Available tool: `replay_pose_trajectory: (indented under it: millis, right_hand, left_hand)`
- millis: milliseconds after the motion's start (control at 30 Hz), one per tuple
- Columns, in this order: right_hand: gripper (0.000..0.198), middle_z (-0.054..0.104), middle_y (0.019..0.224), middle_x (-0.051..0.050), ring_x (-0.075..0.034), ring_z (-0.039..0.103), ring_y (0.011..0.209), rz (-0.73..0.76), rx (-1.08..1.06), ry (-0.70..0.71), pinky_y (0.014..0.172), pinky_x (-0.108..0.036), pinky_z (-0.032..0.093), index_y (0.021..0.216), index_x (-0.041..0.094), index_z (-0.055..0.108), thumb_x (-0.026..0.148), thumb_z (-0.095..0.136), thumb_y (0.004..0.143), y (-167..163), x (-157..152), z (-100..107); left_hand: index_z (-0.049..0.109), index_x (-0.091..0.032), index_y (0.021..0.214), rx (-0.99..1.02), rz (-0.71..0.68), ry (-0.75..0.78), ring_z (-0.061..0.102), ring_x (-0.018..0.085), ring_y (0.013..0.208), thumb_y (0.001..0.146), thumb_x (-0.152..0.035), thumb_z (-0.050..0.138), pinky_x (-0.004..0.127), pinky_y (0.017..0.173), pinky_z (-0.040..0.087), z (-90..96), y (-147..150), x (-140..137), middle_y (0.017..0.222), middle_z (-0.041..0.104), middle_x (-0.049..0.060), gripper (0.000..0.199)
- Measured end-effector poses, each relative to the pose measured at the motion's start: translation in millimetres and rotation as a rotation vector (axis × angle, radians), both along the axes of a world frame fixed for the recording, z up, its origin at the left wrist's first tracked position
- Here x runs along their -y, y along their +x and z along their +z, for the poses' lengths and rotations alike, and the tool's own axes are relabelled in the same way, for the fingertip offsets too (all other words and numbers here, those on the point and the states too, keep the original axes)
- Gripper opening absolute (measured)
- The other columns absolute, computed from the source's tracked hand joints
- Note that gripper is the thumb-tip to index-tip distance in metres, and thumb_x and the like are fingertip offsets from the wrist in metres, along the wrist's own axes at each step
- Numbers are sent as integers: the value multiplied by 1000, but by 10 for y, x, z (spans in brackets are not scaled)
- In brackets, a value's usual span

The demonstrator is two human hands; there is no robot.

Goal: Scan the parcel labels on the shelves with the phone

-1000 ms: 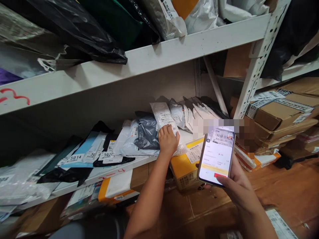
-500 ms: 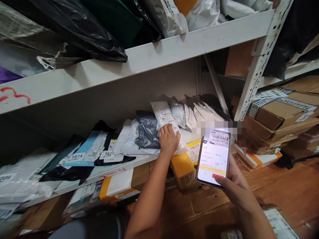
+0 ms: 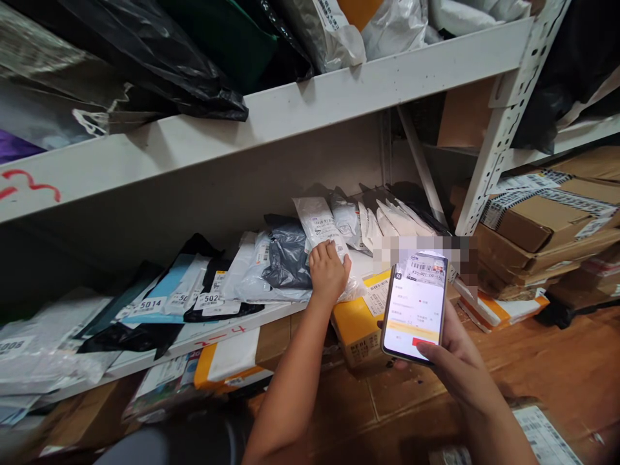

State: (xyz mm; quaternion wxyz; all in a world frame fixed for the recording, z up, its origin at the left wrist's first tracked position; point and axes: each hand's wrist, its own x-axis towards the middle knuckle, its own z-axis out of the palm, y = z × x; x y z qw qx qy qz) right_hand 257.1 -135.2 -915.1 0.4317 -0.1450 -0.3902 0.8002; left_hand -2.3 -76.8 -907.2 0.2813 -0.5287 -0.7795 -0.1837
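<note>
My left hand is on a white plastic mailer bag with a printed label, its fingers curled over the bag's near end and the thumb at the right side. The bag leans among other parcels on the lower shelf. A dark grey mailer bag lies just left of that hand. In my right hand is a smartphone, held upright with the screen lit. The screen shows a barcode picture above lines of text, and my right thumb is over a red button at the bottom.
Labelled parcels line the lower shelf to the left. A yellow box stands below the shelf edge. Cardboard boxes are stacked at right, behind the white upright. The upper shelf beam crosses overhead.
</note>
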Motion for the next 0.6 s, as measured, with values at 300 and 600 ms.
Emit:
replay_pose_trajectory:
  millis: [300, 600]
  right_hand:
    - [100, 56, 147, -11, -40, 63, 121, -12, 17, 10, 77, -54, 65, 158, 41, 16, 26, 78, 82, -9, 24, 16]
    - [102, 55, 147, -10, -38, 64, 118, -1, 23, -34, 72, -49, 65, 158, 42, 16, 25, 79, 79, 3, 18, 14]
  left_hand:
    - [57, -8, 125, -9, 1, 2, 53, 34, 115, 92, -34, 58, 44, 101, 42, -7, -10, 3, 125, 60, 19, 43]
    - [58, -7, 125, -2, -1, 2, 53, 34, 115, 92, -33, 58, 45, 102, 43, 9, -3, 0, 125, 60, 19, 43]
